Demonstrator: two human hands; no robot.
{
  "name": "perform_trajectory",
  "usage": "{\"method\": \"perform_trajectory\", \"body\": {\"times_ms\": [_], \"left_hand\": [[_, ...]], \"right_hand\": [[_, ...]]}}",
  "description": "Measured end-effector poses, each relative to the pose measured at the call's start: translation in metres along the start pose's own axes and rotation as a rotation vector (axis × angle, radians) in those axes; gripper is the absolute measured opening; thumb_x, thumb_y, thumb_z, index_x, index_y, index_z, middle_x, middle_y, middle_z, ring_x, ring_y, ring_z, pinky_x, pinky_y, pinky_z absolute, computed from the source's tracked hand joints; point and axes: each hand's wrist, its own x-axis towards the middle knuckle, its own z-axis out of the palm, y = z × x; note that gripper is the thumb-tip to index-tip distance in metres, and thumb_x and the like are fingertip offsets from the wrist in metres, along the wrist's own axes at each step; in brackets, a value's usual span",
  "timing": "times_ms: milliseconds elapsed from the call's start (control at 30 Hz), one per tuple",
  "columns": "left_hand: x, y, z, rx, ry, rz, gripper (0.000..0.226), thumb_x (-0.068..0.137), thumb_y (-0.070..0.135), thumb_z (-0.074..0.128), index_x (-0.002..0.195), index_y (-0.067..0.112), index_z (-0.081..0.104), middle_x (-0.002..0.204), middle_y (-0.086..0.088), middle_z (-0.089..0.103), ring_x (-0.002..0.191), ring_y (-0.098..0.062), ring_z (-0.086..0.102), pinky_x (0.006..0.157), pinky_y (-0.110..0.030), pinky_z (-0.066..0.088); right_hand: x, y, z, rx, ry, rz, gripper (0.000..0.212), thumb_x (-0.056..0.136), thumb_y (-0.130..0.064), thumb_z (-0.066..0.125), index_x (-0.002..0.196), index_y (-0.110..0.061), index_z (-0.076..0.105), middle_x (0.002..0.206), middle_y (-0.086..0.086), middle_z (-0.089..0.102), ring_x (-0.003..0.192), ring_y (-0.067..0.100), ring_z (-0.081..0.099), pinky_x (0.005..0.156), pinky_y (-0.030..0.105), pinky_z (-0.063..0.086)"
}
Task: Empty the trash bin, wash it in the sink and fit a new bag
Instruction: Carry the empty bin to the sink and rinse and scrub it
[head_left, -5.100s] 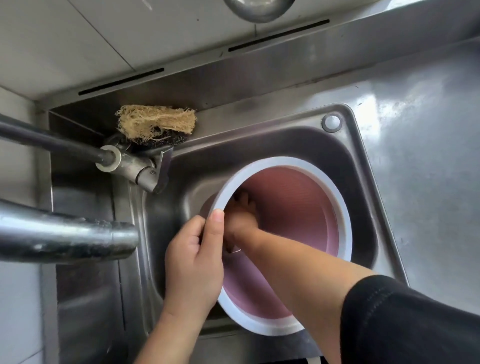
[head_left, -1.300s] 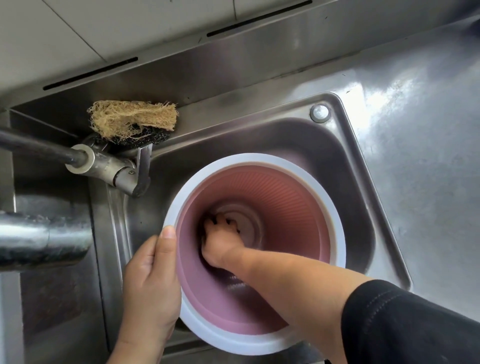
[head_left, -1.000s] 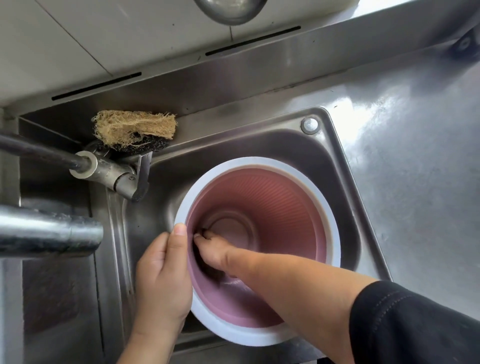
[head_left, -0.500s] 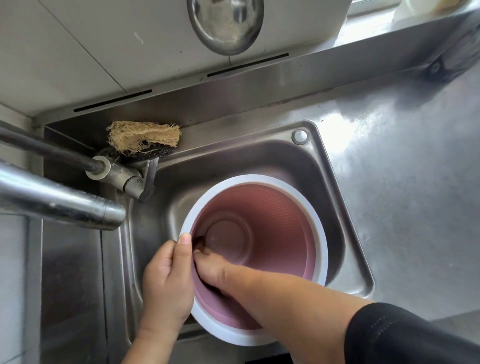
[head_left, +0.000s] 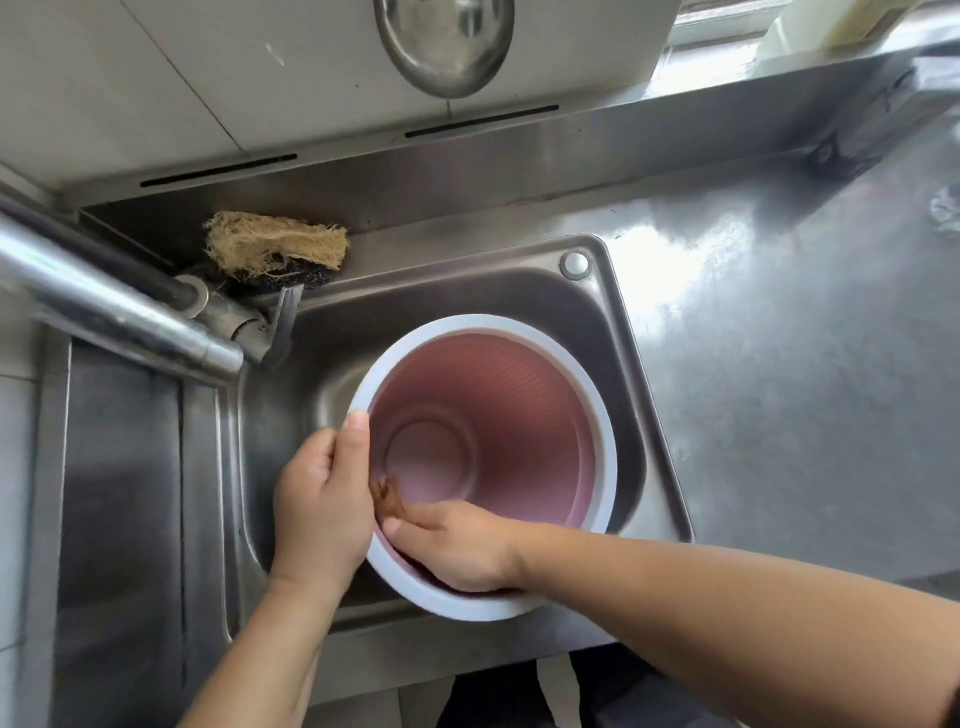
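I see left hand (head_left: 322, 512) gripping white rim of pink ribbed plastic bin (head_left: 519, 410), steadying it in steel sink (head_left: 613, 312); right hand (head_left: 457, 551) fingers curled, pinching brown scrubber (head_left: 387, 499) against inner wall.

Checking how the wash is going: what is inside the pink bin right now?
The right hand reaches inside the bin, with a brown scrap at its fingertips. The bare bottom shows; the wall under the hand is hidden.

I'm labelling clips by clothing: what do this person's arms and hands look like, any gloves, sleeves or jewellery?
Both hands are bare: no gloves, rings or watch show on the left hand or right hand. Both forearms are uncovered; a dark sleeve barely shows at the right arm's frame edge.
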Motion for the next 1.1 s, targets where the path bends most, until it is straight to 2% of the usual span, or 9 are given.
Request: {"method": "perform_trajectory", "body": {"times_ms": [67, 100, 200, 333, 433, 700, 933, 1033, 1100], "left_hand": [[0.001, 0.001, -0.003, 0.032, 0.005, 0.018, 0.065, 0.089, 0.063, 0.043, 0.069, 0.002, 0.053, 0.066, -0.020, 0.058, 0.058, -0.028, 0.052, 0.055, -0.037, 0.044], [0.000, 0.003, -0.003, 0.039, -0.013, 0.032, 0.067, 0.087, 0.065, 0.043, 0.068, 0.000, 0.049, 0.064, -0.021, 0.054, 0.054, -0.023, 0.047, 0.053, -0.036, 0.042], [-0.004, 0.014, 0.004, 0.069, -0.082, 0.105, 0.062, 0.088, 0.061, 0.045, 0.062, 0.005, 0.039, 0.053, -0.003, 0.039, 0.049, -0.007, 0.036, 0.048, -0.022, 0.034], [0.001, 0.025, 0.018, 0.103, -0.100, 0.170, 0.054, 0.094, 0.048, 0.051, 0.057, 0.016, 0.029, 0.050, 0.009, 0.037, 0.048, -0.009, 0.034, 0.044, -0.018, 0.030], [0.004, 0.026, 0.019, 0.099, -0.064, 0.150, 0.055, 0.098, 0.044, 0.053, 0.057, 0.016, 0.028, 0.050, 0.008, 0.035, 0.048, -0.010, 0.033, 0.044, -0.019, 0.031], [-0.011, 0.028, 0.020, 0.098, -0.092, 0.183, 0.055, 0.097, 0.044, 0.054, 0.059, 0.012, 0.030, 0.050, 0.007, 0.033, 0.049, -0.010, 0.031, 0.045, -0.020, 0.029], [-0.007, 0.012, 0.010, 0.050, -0.046, 0.098, 0.066, 0.086, 0.062, 0.046, 0.064, 0.001, 0.038, 0.052, 0.002, 0.035, 0.049, -0.006, 0.034, 0.044, -0.018, 0.030], [-0.006, -0.004, 0.001, 0.011, -0.014, 0.033, 0.070, 0.084, 0.067, 0.044, 0.068, -0.001, 0.046, 0.057, -0.007, 0.042, 0.052, -0.008, 0.038, 0.048, -0.023, 0.034], [-0.004, -0.010, -0.006, -0.011, -0.022, -0.001, 0.072, 0.085, 0.067, 0.043, 0.072, -0.003, 0.050, 0.061, -0.015, 0.049, 0.056, -0.012, 0.044, 0.053, -0.030, 0.040]], "right_hand": [[-0.006, 0.019, -0.014, -0.339, -0.161, 0.049, 0.058, 0.101, -0.055, 0.023, 0.152, -0.030, 0.030, 0.155, 0.001, 0.042, 0.140, 0.025, 0.040, 0.116, 0.034, 0.026], [-0.006, 0.029, -0.021, -0.500, -0.215, 0.090, 0.059, 0.100, -0.055, 0.021, 0.151, -0.027, 0.033, 0.153, 0.006, 0.045, 0.138, 0.030, 0.042, 0.116, 0.040, 0.029], [0.000, 0.051, -0.035, -0.964, -0.261, 0.185, 0.057, 0.100, -0.050, 0.022, 0.147, -0.024, 0.042, 0.148, 0.010, 0.048, 0.134, 0.035, 0.044, 0.113, 0.050, 0.032], [0.016, 0.064, -0.059, -1.445, -0.169, 0.246, 0.053, 0.101, -0.034, 0.029, 0.154, -0.026, 0.030, 0.161, 0.007, 0.029, 0.149, 0.039, 0.013, 0.118, 0.060, 0.006], [0.025, 0.066, -0.072, -1.592, -0.077, 0.226, 0.052, 0.102, -0.033, 0.026, 0.154, -0.028, 0.028, 0.164, 0.006, 0.022, 0.151, 0.041, -0.003, 0.118, 0.060, -0.003], [0.036, 0.078, -0.042, -1.308, -0.085, 0.283, 0.057, 0.098, -0.027, 0.032, 0.155, -0.019, 0.028, 0.162, 0.011, 0.027, 0.150, 0.043, 0.004, 0.119, 0.059, 0.000], [0.100, 0.069, 0.000, -0.784, -0.028, 0.473, 0.068, 0.089, -0.030, 0.046, 0.154, -0.018, 0.031, 0.159, 0.016, 0.029, 0.147, 0.050, 0.008, 0.114, 0.066, -0.001], [0.121, 0.049, 0.021, -0.486, -0.044, 0.608, 0.070, 0.089, -0.040, 0.045, 0.153, -0.015, 0.030, 0.161, 0.018, 0.022, 0.145, 0.052, 0.008, 0.113, 0.066, 0.006], [0.126, 0.030, 0.025, -0.267, -0.036, 0.582, 0.062, 0.094, -0.039, 0.042, 0.150, -0.014, 0.037, 0.158, 0.016, 0.032, 0.144, 0.047, 0.024, 0.115, 0.061, 0.018]]}}
